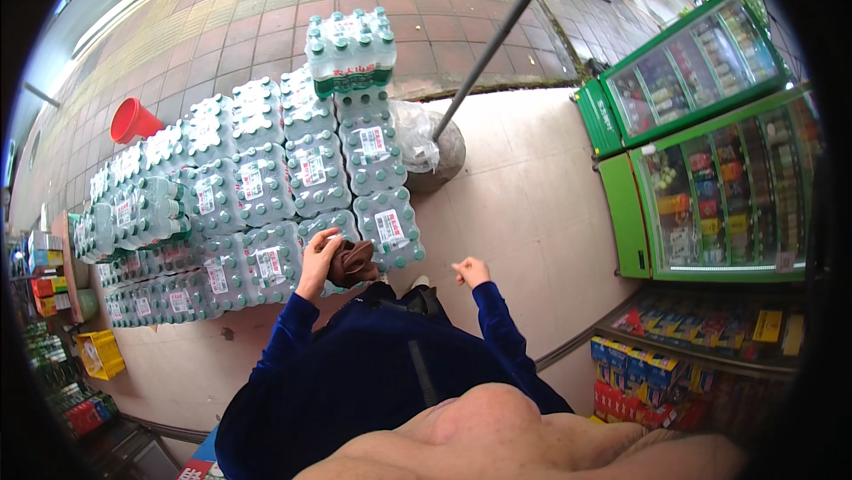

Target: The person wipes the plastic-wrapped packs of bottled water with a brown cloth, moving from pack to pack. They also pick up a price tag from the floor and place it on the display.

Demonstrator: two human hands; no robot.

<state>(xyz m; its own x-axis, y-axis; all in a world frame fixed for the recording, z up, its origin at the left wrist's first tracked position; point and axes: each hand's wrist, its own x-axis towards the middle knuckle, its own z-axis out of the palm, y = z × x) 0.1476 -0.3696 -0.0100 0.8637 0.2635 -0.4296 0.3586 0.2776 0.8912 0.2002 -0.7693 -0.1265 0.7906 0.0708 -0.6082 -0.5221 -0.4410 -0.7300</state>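
Note:
My left hand [319, 263] holds a crumpled brown cloth [353, 262] between thumb and fingers, over the near edge of the stacked water packs. A shrink-wrapped pack of bottled water [389, 230] with green caps lies just beyond the cloth. My right hand [472, 272] is held over the tiled floor to the right, its fingers mostly curled; whether anything small is in them cannot be made out. Many similar packs stand in rows ahead and to the left, with one pack [351, 51] raised on top at the far end.
A metal pole [496, 41] rises from a round stone base [446, 157] wrapped partly in clear plastic. Green glass-door drink coolers [616, 214] stand at the right, above shelves of boxed goods [639, 363]. A red bucket [135, 122] and a yellow crate [100, 354] are at the left.

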